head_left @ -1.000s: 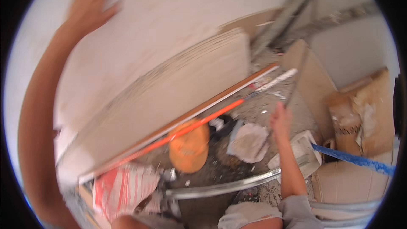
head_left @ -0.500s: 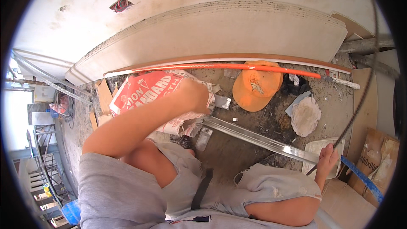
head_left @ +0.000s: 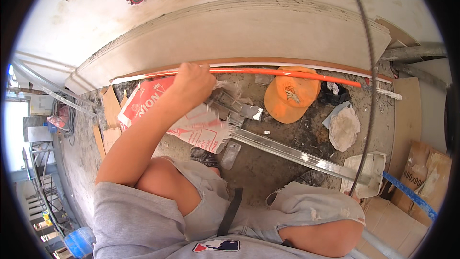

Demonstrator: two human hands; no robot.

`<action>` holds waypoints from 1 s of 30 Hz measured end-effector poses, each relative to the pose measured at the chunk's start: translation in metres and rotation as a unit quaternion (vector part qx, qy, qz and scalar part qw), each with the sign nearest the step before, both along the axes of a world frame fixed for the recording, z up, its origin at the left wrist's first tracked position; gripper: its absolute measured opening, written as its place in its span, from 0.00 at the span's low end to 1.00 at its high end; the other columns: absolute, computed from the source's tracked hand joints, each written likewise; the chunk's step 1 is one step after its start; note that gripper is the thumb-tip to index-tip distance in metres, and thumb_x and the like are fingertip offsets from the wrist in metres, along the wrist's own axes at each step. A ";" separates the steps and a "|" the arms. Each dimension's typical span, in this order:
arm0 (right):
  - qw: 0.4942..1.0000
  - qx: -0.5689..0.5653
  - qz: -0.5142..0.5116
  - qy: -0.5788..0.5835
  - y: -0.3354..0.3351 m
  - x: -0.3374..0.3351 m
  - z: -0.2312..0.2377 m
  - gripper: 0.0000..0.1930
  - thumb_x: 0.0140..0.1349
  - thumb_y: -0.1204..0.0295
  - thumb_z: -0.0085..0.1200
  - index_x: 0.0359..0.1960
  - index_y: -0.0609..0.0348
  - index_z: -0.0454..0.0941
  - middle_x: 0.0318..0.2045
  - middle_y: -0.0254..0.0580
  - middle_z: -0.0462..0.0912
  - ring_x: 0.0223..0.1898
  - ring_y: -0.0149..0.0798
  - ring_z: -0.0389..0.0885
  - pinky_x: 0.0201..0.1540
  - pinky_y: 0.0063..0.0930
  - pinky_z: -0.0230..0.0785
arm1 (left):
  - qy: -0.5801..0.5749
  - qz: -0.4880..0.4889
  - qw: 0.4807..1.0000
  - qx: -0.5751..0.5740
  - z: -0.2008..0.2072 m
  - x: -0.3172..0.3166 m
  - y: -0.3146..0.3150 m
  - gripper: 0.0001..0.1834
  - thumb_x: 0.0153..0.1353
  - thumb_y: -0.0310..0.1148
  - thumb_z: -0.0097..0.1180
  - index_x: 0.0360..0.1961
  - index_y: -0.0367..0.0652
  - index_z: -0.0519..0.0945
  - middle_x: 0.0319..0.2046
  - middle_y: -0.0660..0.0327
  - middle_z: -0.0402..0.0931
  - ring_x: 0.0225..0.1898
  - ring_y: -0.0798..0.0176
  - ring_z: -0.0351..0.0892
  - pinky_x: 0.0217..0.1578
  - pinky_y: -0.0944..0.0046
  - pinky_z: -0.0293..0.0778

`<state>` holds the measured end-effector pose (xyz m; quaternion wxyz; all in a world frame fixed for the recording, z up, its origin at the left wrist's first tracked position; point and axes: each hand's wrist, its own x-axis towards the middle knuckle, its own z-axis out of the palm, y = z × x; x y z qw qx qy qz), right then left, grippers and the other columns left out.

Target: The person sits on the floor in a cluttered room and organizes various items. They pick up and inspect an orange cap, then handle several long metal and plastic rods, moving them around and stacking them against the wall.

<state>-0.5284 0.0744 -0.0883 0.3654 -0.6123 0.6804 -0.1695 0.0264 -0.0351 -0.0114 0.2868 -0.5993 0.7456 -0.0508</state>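
My left hand (head_left: 195, 84) is closed at the upper torn edge of a red-and-white paper sack (head_left: 199, 127), its fingertips hidden from view. The sack's loose flap is blurred by motion. Beside its open end lie grey metal pieces (head_left: 235, 110). From there a long shiny metal channel (head_left: 292, 154) slants across the floor to the right, its far end over a whitish square tray (head_left: 376, 165). Only a sliver of my right hand (head_left: 353, 195) shows behind my right knee, near the channel's right end; its fingers are hidden.
An orange pole (head_left: 268, 70) runs along stacked boards (head_left: 249, 33) leaning on the wall. An orange cap (head_left: 290, 97), a crumpled whitish piece (head_left: 345, 129) and cardboard (head_left: 417, 172) lie right. A dark twisted cord (head_left: 369, 76) hangs across the right side.
My left hand has moved up and left with the sack's edge, uncovering the metal pieces. My right hand has dropped from the channel's end behind my knee. The cord has swung left.
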 end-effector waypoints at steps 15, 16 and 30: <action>0.993 0.005 0.075 0.092 0.011 -0.016 0.026 0.18 0.58 0.57 0.53 0.25 0.61 0.69 0.16 0.42 0.69 0.18 0.42 0.67 0.21 0.34 0.56 | -0.003 0.172 0.985 -0.014 -0.048 0.022 0.011 0.17 0.54 0.31 0.56 0.47 0.45 0.80 0.43 0.56 0.74 0.39 0.53 0.82 0.34 0.58 0.78; 0.992 0.006 0.079 0.097 0.011 -0.017 0.027 0.18 0.58 0.56 0.53 0.25 0.61 0.69 0.16 0.42 0.69 0.18 0.43 0.67 0.21 0.34 0.56 | -0.013 0.182 0.983 -0.008 -0.050 0.027 0.011 0.20 0.55 0.31 0.55 0.51 0.47 0.77 0.43 0.56 0.74 0.39 0.54 0.82 0.34 0.58 0.78; 0.979 0.034 0.121 0.159 0.022 -0.045 0.060 0.24 0.53 0.49 0.56 0.24 0.62 0.70 0.16 0.51 0.71 0.18 0.55 0.67 0.21 0.42 0.57 | 0.012 0.242 0.970 0.031 -0.070 0.089 -0.007 0.19 0.61 0.30 0.48 0.54 0.54 0.77 0.47 0.56 0.78 0.47 0.54 0.81 0.41 0.55 0.78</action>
